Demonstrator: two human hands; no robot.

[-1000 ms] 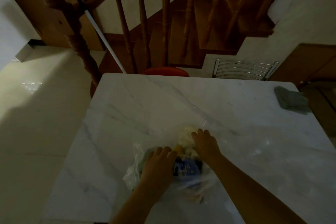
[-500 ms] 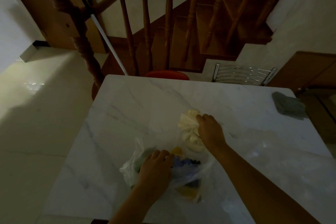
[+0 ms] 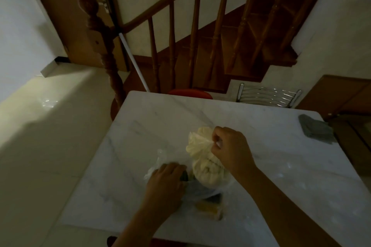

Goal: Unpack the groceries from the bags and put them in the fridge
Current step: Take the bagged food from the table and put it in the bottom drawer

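A clear plastic grocery bag (image 3: 202, 192) lies on the white marble table (image 3: 140, 126) near its front edge. My right hand (image 3: 230, 148) pinches the tied top of a pale cream bag of food (image 3: 202, 158) and holds it half out of the clear bag. My left hand (image 3: 166, 182) presses down on the clear bag's left side, over something dark green. A yellow packet (image 3: 206, 209) shows through the plastic at the near end. What else the clear bag holds is hidden.
A folded grey cloth (image 3: 315, 131) lies at the table's right edge. A red stool (image 3: 190, 94) and a metal chair back (image 3: 269, 95) stand behind the table, before a wooden staircase. Pale tiled floor lies to the left.
My right hand has drawn the cream bag up and away from me, out of the clear bag. My left hand has stayed on the clear bag.
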